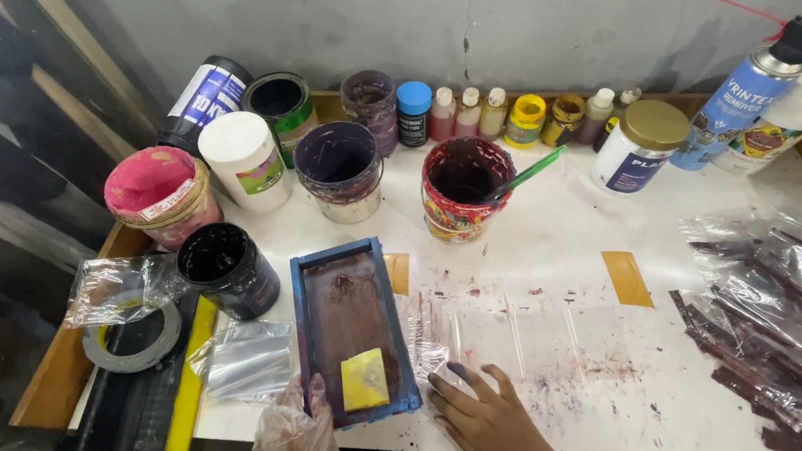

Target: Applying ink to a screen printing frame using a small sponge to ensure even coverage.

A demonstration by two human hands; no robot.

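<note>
Left hand in clear plastic glove gripping near edge of blue screen frame at table front, wrist cut off, bare right hand flat, fingers spread on clear film, yellow sponge inside frame.

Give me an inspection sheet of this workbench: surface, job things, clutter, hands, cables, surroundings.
Surface: white table, ink-stained, tan tape patches.
Job's things: blue-framed screen with a yellow pad on it; clear sleeves beside it.
Clutter: ink pots, small bottles, spray can, tape roll, printed sleeves pile.
Hands: left hand in plastic glove, on frame's near edge; right hand bare, fingers spread on sleeves.
Cables: nothing seen.
Surroundings: grey cracked wall.
</note>
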